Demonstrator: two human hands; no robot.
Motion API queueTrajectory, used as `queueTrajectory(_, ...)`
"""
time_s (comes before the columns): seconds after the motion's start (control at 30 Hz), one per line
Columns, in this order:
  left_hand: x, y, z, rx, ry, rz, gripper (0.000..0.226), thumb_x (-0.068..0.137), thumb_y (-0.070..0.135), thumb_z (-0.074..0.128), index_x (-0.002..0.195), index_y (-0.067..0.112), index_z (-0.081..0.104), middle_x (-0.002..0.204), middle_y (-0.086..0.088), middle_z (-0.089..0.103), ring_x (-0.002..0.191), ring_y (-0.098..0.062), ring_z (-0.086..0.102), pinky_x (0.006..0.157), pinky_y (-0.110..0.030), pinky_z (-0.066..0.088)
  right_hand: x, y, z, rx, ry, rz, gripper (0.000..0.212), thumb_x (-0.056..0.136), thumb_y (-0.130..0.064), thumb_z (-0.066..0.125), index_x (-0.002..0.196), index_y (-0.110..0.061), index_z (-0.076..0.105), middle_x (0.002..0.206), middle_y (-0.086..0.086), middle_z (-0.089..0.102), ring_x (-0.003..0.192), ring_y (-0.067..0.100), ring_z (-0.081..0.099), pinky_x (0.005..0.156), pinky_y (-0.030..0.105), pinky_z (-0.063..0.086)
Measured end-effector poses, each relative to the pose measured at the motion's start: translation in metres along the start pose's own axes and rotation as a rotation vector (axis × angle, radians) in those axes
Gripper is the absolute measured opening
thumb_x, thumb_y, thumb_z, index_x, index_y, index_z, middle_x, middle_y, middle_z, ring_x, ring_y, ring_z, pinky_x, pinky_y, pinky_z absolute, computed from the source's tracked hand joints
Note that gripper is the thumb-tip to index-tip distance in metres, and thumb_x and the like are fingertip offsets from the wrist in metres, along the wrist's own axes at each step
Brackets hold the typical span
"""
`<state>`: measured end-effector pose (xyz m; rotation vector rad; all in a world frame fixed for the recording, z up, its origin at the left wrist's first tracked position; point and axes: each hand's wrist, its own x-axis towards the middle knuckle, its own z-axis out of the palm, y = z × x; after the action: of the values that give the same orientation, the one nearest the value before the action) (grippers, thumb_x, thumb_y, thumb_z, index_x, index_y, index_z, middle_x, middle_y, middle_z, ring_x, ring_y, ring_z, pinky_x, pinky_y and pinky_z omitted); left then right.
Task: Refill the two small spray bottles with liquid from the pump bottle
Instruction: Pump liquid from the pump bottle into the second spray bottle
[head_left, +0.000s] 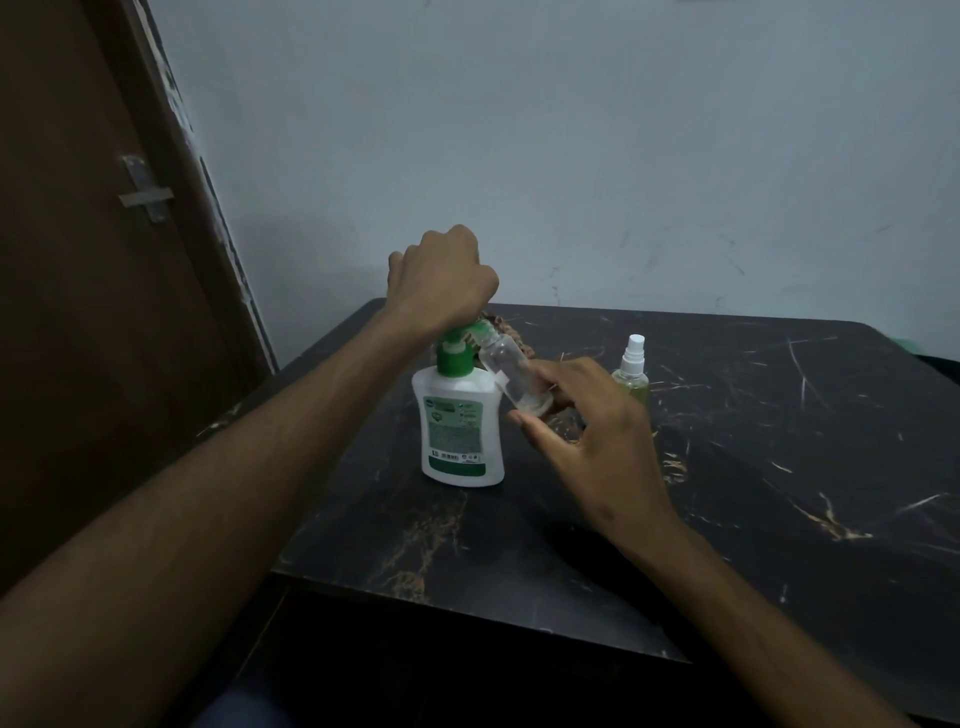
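Observation:
A white pump bottle (461, 431) with a green pump head stands on the dark marble-patterned table (779, 467). My left hand (441, 280) sits on top of the pump head, fingers curled over it. My right hand (587, 431) holds a small clear spray bottle (511, 376) without its cap, tilted so its open neck meets the green nozzle. A little liquid lies in its lower end. A second small spray bottle (631, 371), capped with a white sprayer and holding yellowish liquid, stands upright just to the right.
A brown woven object (506, 330) lies behind the pump bottle, mostly hidden. A dark wooden door (104, 260) with a metal latch stands at the left. The table's front edge runs close below my arms.

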<state>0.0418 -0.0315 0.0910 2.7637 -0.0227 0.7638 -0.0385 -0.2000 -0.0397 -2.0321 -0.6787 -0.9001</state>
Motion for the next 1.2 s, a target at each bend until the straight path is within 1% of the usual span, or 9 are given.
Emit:
queueTrajectory(0.1,0.001,0.001,-0.003,0.011,0.006,0.01,0.023,0.089,0.02,0.056,0.101,0.01,0.073,0.097,-0.008,0.071,0.082,-0.03,0.06,0.086,-0.046,0.051,-0.001,-0.001,0.001,-0.028,-0.015,-0.016,0.04,0.09,-0.025,0.077,0.127,-0.014,0.066,0.111,-0.006,0.064,0.091,-0.002,0.055,0.082,0.01,0.046)
queueTrajectory(0.27,0.003,0.0,-0.003,-0.039,-0.009,-0.005,0.028,0.087,0.024,0.053,0.1,0.01,0.073,0.094,-0.006,0.073,0.085,-0.03,0.066,0.091,-0.049,0.056,-0.002,-0.004,0.0,0.012,-0.02,-0.004,0.037,0.096,-0.026,0.071,0.131,-0.02,0.062,0.11,-0.018,0.061,0.087,-0.015,0.056,0.079,0.002,0.043)
queueTrajectory(0.47,0.001,-0.002,0.0,-0.04,-0.024,-0.001,0.024,0.087,0.022,0.055,0.1,0.013,0.073,0.096,-0.006,0.075,0.088,-0.03,0.066,0.094,-0.048,0.052,-0.003,-0.004,0.0,0.009,-0.021,0.0,0.033,0.099,-0.029,0.067,0.13,-0.019,0.062,0.11,-0.013,0.067,0.085,-0.012,0.057,0.074,0.005,0.045)
queueTrajectory(0.67,0.004,0.0,-0.003,-0.048,-0.013,0.002,0.03,0.083,0.027,0.05,0.097,0.013,0.072,0.094,-0.005,0.074,0.086,-0.03,0.068,0.093,-0.051,0.054,-0.003,-0.005,0.0,0.008,0.004,-0.009,0.031,0.098,-0.029,0.066,0.128,-0.019,0.062,0.109,-0.017,0.061,0.085,-0.014,0.055,0.075,0.003,0.044)
queueTrajectory(0.77,0.004,-0.001,0.004,-0.047,-0.016,0.015,0.027,0.087,0.024,0.052,0.099,0.013,0.074,0.095,-0.004,0.074,0.087,-0.028,0.068,0.094,-0.051,0.053,-0.003,-0.003,0.001,-0.01,0.026,-0.002,0.036,0.097,-0.031,0.067,0.129,-0.016,0.063,0.113,-0.008,0.067,0.082,-0.007,0.057,0.077,0.002,0.044)
queueTrajectory(0.87,0.004,-0.002,0.006,-0.041,-0.002,0.027,0.026,0.086,0.024,0.051,0.097,0.013,0.073,0.095,-0.005,0.074,0.087,-0.029,0.066,0.093,-0.048,0.051,-0.002,-0.001,0.002,-0.018,0.037,-0.006,0.039,0.095,-0.029,0.07,0.13,-0.013,0.064,0.117,-0.002,0.07,0.092,-0.005,0.056,0.082,0.001,0.043)
queueTrajectory(1.0,0.007,-0.003,0.0,-0.019,-0.003,0.03,0.027,0.087,0.026,0.05,0.097,0.013,0.072,0.094,-0.005,0.072,0.086,-0.03,0.065,0.091,-0.048,0.051,-0.003,0.001,0.003,-0.019,0.025,-0.004,0.041,0.093,-0.029,0.073,0.129,-0.014,0.064,0.116,-0.005,0.069,0.095,-0.006,0.055,0.084,0.001,0.043)
queueTrajectory(1.1,0.008,-0.002,0.0,-0.027,-0.016,0.029,0.03,0.085,0.028,0.05,0.098,0.014,0.072,0.095,-0.004,0.073,0.087,-0.029,0.066,0.094,-0.05,0.052,-0.004,0.001,0.002,-0.021,0.011,0.002,0.039,0.094,-0.032,0.071,0.128,-0.015,0.064,0.114,-0.005,0.07,0.091,-0.006,0.057,0.081,0.001,0.044)
queueTrajectory(1.2,0.006,-0.003,0.006,-0.056,-0.057,0.03,0.026,0.085,0.025,0.055,0.101,0.015,0.074,0.096,-0.003,0.075,0.088,-0.027,0.068,0.096,-0.051,0.053,-0.003,-0.001,0.002,-0.013,0.015,0.0,0.033,0.097,-0.032,0.07,0.125,-0.018,0.065,0.103,-0.012,0.067,0.077,-0.009,0.057,0.073,0.003,0.045)
